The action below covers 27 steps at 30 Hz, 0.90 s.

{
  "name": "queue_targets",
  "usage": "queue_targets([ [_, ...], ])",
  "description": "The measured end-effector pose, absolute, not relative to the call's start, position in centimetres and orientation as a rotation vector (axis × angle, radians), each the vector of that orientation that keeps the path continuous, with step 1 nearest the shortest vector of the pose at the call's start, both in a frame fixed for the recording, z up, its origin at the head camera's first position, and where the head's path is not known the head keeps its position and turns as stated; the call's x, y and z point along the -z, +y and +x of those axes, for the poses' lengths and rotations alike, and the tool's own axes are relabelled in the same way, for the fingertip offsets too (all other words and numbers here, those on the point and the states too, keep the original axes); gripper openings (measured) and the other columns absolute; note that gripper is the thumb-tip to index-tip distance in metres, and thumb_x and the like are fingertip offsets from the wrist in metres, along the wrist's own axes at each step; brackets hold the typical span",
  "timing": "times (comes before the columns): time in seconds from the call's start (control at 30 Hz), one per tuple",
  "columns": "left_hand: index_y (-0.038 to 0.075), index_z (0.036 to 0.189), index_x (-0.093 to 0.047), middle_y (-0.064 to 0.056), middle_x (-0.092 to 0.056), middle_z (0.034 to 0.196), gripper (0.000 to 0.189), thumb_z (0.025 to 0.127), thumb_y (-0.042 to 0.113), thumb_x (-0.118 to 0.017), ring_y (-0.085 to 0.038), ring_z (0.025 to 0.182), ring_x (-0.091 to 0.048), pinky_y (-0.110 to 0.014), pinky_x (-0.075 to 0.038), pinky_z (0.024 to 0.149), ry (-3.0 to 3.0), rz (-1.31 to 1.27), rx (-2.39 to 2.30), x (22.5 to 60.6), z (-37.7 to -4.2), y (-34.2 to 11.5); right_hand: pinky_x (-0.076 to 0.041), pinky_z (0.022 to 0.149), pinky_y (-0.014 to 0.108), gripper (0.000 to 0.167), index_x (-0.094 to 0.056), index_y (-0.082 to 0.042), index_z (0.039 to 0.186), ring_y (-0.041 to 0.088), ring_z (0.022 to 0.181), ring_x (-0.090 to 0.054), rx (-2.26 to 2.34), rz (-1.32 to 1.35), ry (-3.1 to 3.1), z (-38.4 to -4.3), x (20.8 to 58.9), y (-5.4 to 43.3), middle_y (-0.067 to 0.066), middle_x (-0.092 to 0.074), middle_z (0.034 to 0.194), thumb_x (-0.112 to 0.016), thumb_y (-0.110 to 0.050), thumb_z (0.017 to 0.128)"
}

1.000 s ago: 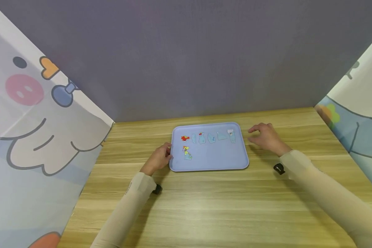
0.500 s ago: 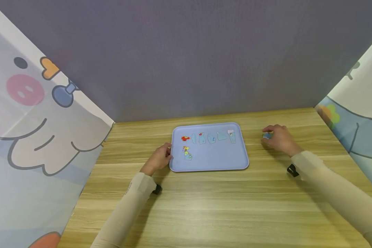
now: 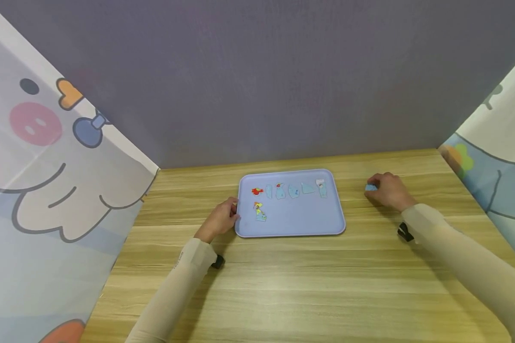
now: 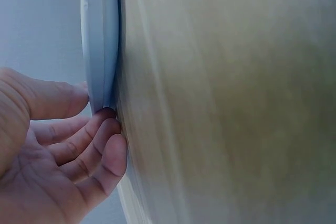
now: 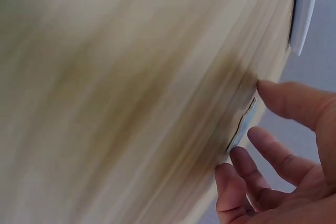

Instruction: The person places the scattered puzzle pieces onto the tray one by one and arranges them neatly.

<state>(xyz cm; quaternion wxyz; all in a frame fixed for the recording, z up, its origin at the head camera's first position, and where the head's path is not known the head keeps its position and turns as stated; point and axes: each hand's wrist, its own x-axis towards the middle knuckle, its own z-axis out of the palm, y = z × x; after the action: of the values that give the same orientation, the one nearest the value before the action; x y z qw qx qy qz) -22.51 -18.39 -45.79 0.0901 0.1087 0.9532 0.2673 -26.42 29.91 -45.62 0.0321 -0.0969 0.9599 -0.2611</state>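
Observation:
A pale blue tray [image 3: 300, 219] lies on the table, bearing several flat, irregular, puzzle-like pieces. Most are light blue; one is red [image 3: 257, 191], and a yellow-topped one [image 3: 259, 212] sits below the row. My left hand [image 3: 218, 220] grips the tray's left rim, thumb above and fingertips beneath the edge in the left wrist view. Right of the tray, my right hand [image 3: 388, 191] has thumb and fingers curled round a blue puzzle piece [image 3: 371, 187]. In the right wrist view this thin piece [image 5: 243, 123] lies flat on the wood between thumb and fingertips.
The wooden table [image 3: 262, 286] extends in front of the tray and to both sides. A grey upright panel [image 3: 283, 85] closes off the back. Printed cartoon sheets [image 3: 47, 157] stand at left and right. Black wrist straps show under both sleeves.
My right hand has moved right, away from the tray's side, to the blue puzzle piece, and its fingers have drawn in around it. The left hand and tray stay put.

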Motion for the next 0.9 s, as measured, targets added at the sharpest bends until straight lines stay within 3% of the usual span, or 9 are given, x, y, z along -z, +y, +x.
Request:
queue_targets([
  [0.3, -0.005, 0.129, -0.045, -0.010, -0.058, 0.092, 0.046, 0.087, -0.001, -0.063, -0.020, 0.078, -0.056, -0.032, -0.049, 0.070, 2.845, 0.347, -0.802, 46.0, -22.6, -18.5, -0.043, 0.079, 0.052, 0.028, -0.060, 0.009, 0.108, 0.040, 0.091, -0.055, 0.826, -0.271, 2.952, -26.9, 45.8, 28.8, 0.026, -0.060, 0.099, -0.064, -0.010, 0.087],
  [0.6, -0.006, 0.130, -0.045, -0.010, -0.058, 0.092, 0.047, 0.087, -0.001, -0.063, -0.020, 0.079, -0.057, -0.032, -0.050, 0.070, 2.845, 0.350, -0.806, 46.0, -22.6, -18.6, -0.042, 0.082, 0.053, 0.040, -0.058, 0.012, 0.111, 0.042, 0.095, -0.053, 0.871, -0.281, 2.922, -26.5, 45.6, 29.3, 0.029, -0.059, 0.105, -0.067, -0.016, 0.085],
  [0.9, -0.005, 0.131, -0.044, -0.009, -0.058, 0.091, 0.047, 0.088, -0.002, -0.062, -0.019, 0.078, -0.056, -0.031, -0.049, 0.068, 2.845, 0.346, -0.812, 46.3, -22.7, -18.6, -0.043, 0.078, 0.052, 0.038, -0.059, 0.011, 0.109, 0.039, 0.091, -0.054, 0.858, -0.283, 2.895, -26.0, 45.6, 29.8, 0.026, -0.058, 0.099, -0.066, -0.017, 0.086],
])
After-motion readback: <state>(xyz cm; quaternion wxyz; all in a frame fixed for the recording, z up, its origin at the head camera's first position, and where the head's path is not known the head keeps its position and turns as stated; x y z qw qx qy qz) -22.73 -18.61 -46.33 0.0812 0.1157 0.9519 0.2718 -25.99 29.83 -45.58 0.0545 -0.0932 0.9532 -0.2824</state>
